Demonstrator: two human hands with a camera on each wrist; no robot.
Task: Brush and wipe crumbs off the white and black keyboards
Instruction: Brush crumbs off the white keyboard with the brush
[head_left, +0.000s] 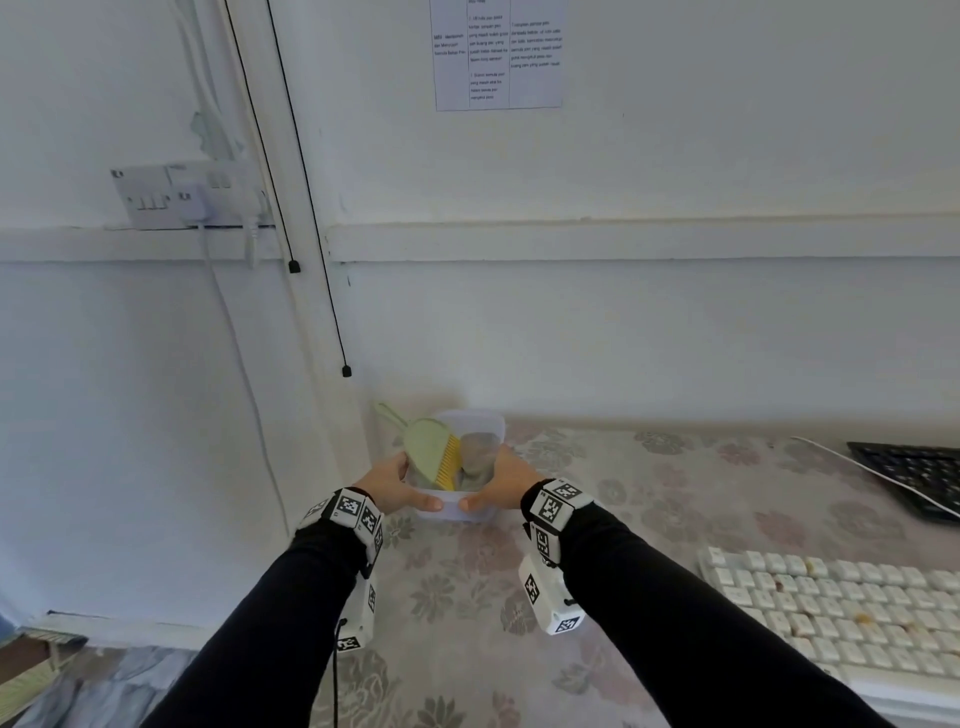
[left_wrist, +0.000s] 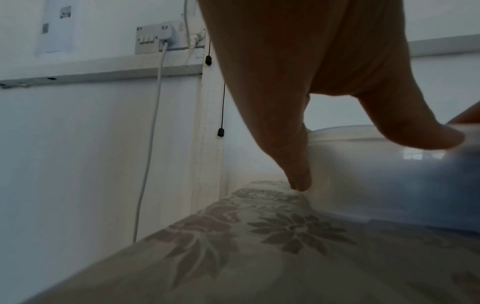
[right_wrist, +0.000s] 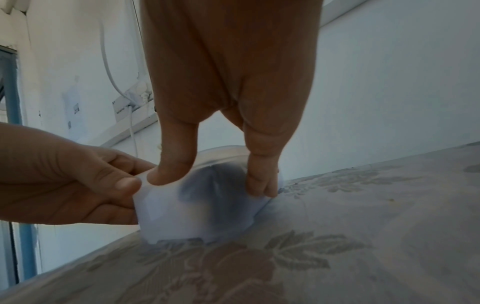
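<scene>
White keyboard (head_left: 852, 618), crumbs on its keys, lies near right of the right hand (head_left: 501, 486); black keyboard (head_left: 914, 478) lies beyond it. Both hands grip the translucent tub (head_left: 457, 512) on the bench (head_left: 467, 597), left hand (head_left: 389, 486) opposite. Brush (head_left: 436, 452) stands inside, handle toward the wall.

A floral-clothed table (head_left: 467, 597) carries the gripped translucent tub (head_left: 457, 512); right of it lie a white keyboard (head_left: 841, 608) and a black keyboard (head_left: 914, 475).
</scene>
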